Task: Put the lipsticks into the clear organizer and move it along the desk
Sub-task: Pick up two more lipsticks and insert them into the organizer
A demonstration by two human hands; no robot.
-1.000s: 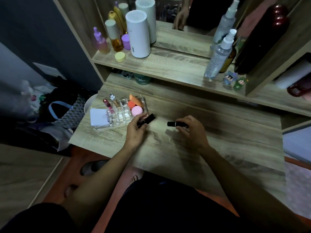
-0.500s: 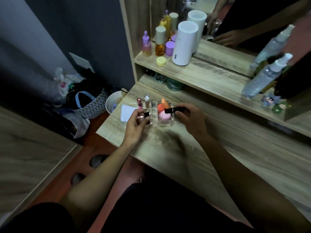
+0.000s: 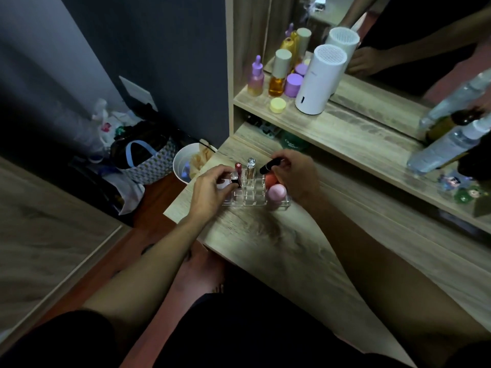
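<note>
While both hands pinch lipsticks, the clear organizer (image 3: 249, 195) sits between left (image 3: 210, 189) and right (image 3: 295, 176).

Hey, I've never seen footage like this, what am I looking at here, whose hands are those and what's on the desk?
There is no machine here. A person wears a wide-angle camera on the head, so the one picture looks down at their own bare arms and a wooden desk. On the desk sits a clear organizer with small square slots. Two tubes already stand in its far slots, and a pink sponge and an orange sponge sit at its right side. The left hand lowers a lipstick into a slot. The right hand holds a black lipstick tilted above the organizer. Bottles stand on the shelf behind, before a mirror.
</note>
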